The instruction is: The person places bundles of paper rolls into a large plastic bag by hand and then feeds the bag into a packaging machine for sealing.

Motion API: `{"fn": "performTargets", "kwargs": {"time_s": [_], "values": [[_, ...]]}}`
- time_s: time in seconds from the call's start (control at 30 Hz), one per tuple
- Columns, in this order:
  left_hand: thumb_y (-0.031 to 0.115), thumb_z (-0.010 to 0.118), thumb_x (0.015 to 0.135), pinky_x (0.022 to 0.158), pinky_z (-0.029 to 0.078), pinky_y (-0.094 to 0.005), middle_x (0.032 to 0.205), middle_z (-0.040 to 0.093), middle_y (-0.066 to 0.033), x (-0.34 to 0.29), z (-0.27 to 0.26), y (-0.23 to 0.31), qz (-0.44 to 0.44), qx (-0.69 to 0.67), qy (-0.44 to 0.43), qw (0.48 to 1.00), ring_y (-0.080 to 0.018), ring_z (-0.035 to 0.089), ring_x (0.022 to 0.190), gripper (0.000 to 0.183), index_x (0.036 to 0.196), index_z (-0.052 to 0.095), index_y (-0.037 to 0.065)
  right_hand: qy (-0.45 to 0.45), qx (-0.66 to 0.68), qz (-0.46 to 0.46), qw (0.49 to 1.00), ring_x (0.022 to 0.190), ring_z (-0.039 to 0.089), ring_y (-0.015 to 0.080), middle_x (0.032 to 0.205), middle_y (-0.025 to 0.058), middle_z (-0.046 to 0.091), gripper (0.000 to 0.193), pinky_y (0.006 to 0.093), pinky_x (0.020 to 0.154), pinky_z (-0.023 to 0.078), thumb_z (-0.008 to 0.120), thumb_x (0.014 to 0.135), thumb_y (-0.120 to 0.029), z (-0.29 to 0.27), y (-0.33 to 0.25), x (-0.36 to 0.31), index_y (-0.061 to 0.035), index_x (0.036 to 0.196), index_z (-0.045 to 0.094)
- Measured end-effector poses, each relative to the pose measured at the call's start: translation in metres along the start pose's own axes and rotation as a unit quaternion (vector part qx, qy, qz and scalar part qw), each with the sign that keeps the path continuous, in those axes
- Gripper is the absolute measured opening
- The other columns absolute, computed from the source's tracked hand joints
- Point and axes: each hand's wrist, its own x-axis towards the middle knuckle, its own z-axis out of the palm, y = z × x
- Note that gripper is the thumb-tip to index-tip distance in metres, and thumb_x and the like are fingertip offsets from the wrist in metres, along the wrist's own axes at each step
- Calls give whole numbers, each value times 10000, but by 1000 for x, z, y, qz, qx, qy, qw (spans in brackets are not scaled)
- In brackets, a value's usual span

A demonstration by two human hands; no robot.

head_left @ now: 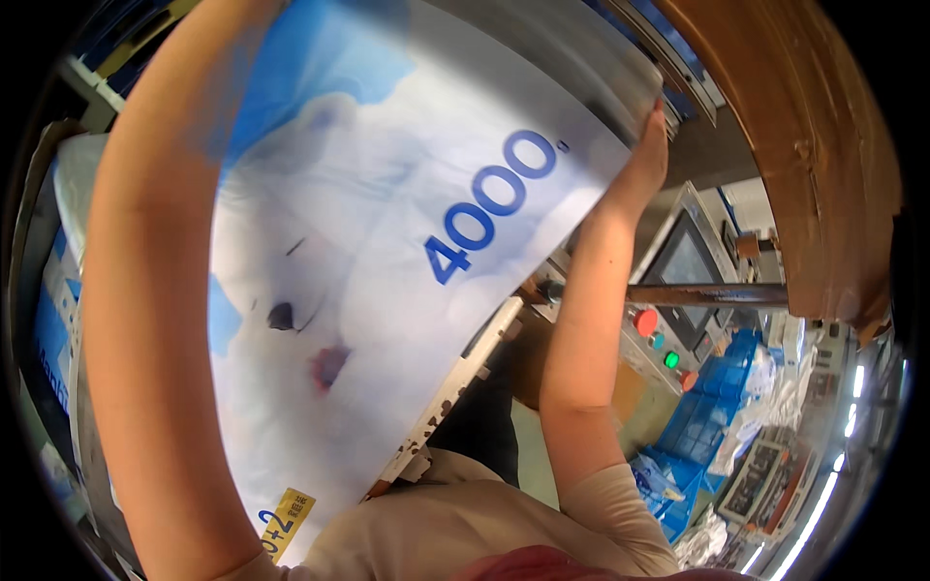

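Observation:
A large white plastic bag [387, 194] printed with a pale bear's face, blue patches and big blue figures spreads in front of me. At its far right corner my right hand [647, 167] grips the edge, most of its fingers hidden by the film. Along the left side my left forearm [155, 261] reaches over the bag toward the top of the picture. The left hand itself lies outside the view. The bag's far strip looks grey and smeared by motion.
Below the bag runs a chipped white metal edge [441, 407]. To the right are a control panel with a screen [683, 266] and coloured buttons, a horizontal metal bar [712, 295], a brown panel [823, 145] and blue crates [712, 412] with plastic bags.

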Motion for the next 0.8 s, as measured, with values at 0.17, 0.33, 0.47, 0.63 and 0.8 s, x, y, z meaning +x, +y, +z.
{"fn": "performTargets", "kwargs": {"time_s": [0.17,0.33,0.47,0.63,0.8], "values": [[394,629,894,499,385,-349,638,594,-11,-31,12,40,-6,175,87,981,-145,513,557,374,667,618,96,-13,28,20,999,1086,585,234,1234,102,560,413,352,898,493,342,1006,-253,5,-6,-2,-14,1314,478],[406,531,943,552,363,-344,676,547,5,-25,-5,27,-62,108,-13,992,-157,473,610,379,693,596,128,-43,36,27,998,1090,585,241,1237,108,560,425,358,901,494,333,998,-245,10,-7,-2,-15,1327,471],[388,517,950,594,369,-357,717,540,-14,3,7,8,-12,120,-44,992,-174,473,651,338,750,581,123,-47,44,29,997,1080,590,244,1233,126,564,414,361,898,494,355,996,-250,-2,-7,0,-1,1296,494],[370,522,946,640,388,-386,785,550,-47,22,-6,-9,84,178,-28,980,-198,493,720,281,842,568,114,-49,-158,-171,971,1155,532,290,1261,153,550,380,401,973,426,415,974,-224,-21,20,4,-21,1281,506],[352,527,942,687,408,-415,854,559,-81,46,-40,-34,89,200,-3,976,-223,514,788,250,935,555,104,-14,-225,-293,929,1107,514,378,1176,238,563,245,449,921,417,472,922,-66,1,48,6,9,1135,566]]}}
